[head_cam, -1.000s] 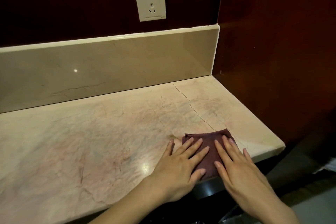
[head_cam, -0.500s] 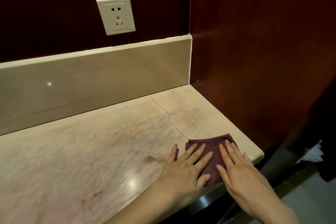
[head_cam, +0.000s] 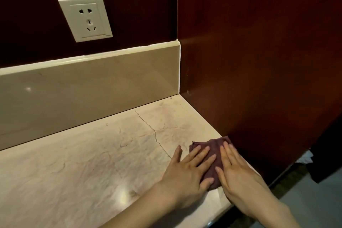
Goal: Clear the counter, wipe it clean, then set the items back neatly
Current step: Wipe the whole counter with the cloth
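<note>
A folded dark maroon cloth (head_cam: 214,147) lies flat on the pale marble counter (head_cam: 83,163), at its right end against the dark red side panel. My left hand (head_cam: 187,174) presses flat on the cloth's left part, fingers spread, thumb on the bare stone. My right hand (head_cam: 235,170) presses flat on its right part, fingers pointing to the back. Most of the cloth is hidden under both palms. No other items stand on the counter.
A beige stone backsplash (head_cam: 92,87) runs along the back. Above it a white wall socket (head_cam: 85,19) sits in the dark wall. The red wooden panel (head_cam: 259,61) closes the right end. A thin crack (head_cam: 153,133) crosses the counter. Grey floor (head_cam: 314,207) shows beyond the front edge.
Both hands have slid the cloth to the right and a little toward the back, up against the side panel. My head has turned right, so the socket sits further left.
</note>
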Demonstrator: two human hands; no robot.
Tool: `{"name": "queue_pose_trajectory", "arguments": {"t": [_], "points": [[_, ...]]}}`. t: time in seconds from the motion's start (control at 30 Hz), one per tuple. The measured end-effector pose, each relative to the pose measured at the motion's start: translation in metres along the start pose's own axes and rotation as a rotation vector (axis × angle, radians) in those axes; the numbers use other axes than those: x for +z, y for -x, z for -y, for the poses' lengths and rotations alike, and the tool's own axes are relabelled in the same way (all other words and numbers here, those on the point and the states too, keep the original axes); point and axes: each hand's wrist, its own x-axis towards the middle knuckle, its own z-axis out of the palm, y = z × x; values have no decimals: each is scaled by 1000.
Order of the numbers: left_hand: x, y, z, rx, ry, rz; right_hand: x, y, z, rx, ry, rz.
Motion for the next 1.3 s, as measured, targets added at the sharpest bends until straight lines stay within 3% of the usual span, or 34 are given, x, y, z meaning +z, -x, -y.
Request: {"name": "queue_pose_trajectory", "arguments": {"t": [0.2,0.67,0.93,1.3], "points": [[-16,-17,49,-106,-5,5,-9,-62,14,-26,-15,-65],[-44,-76,147,-280,19,27,-43,-182,52,-83,-167,-10],[-47,-90,164,-354,51,-33,-51,-228,58,-121,-191,-8],[-45,-83,164,-407,96,-72,-45,-228,64,-153,-104,-93]]}}
